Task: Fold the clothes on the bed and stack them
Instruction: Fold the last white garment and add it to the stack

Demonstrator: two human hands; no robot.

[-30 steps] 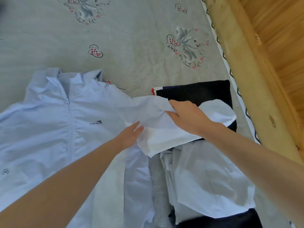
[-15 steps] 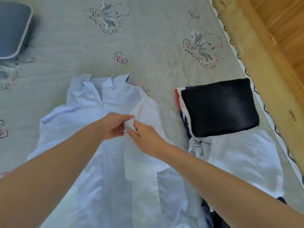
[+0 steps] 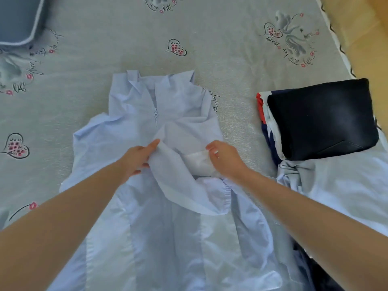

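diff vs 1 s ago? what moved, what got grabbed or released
The right hand carried the jacket sleeve off the folded dark garment, leftward onto the light blue jacket. The left hand, flat then, now pinches the sleeve; the hands have since spread apart. The jacket body and the dark garment stayed put.
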